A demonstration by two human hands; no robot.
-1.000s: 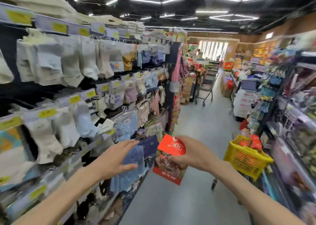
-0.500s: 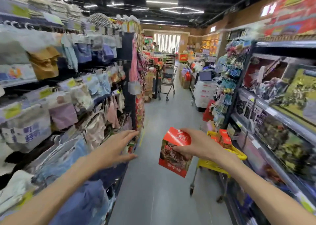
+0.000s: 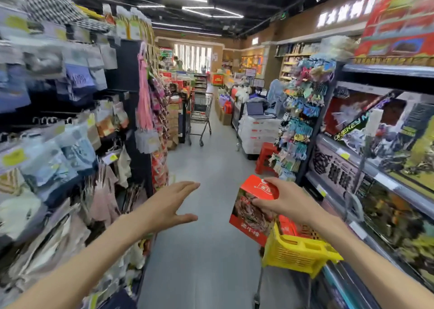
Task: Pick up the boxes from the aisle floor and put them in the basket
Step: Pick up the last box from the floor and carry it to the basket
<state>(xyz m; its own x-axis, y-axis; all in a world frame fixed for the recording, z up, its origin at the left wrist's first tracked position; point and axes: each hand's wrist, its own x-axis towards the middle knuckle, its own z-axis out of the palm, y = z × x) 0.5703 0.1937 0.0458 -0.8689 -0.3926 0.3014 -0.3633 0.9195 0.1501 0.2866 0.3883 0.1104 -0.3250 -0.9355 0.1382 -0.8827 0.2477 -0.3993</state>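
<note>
My right hand [image 3: 285, 200] grips a red box [image 3: 252, 211] with a food picture on its front, held in the air just left of and above the yellow basket [image 3: 296, 253]. The basket sits on a wheeled stand at the lower right, against the right shelving, and several red boxes [image 3: 290, 227] lie inside it. My left hand [image 3: 170, 204] is open with fingers spread, empty, hovering over the aisle floor to the left of the box.
Racks of hanging socks and clothes [image 3: 70, 144] line the left side. Shelves of boxed toys [image 3: 380, 149] line the right. A red stool [image 3: 266, 155] and a metal trolley [image 3: 199, 118] stand farther down the grey aisle floor [image 3: 211, 250].
My view has swung right along the aisle. The held box and my right hand have come closer to the basket, which now sits right beneath the box's right edge.
</note>
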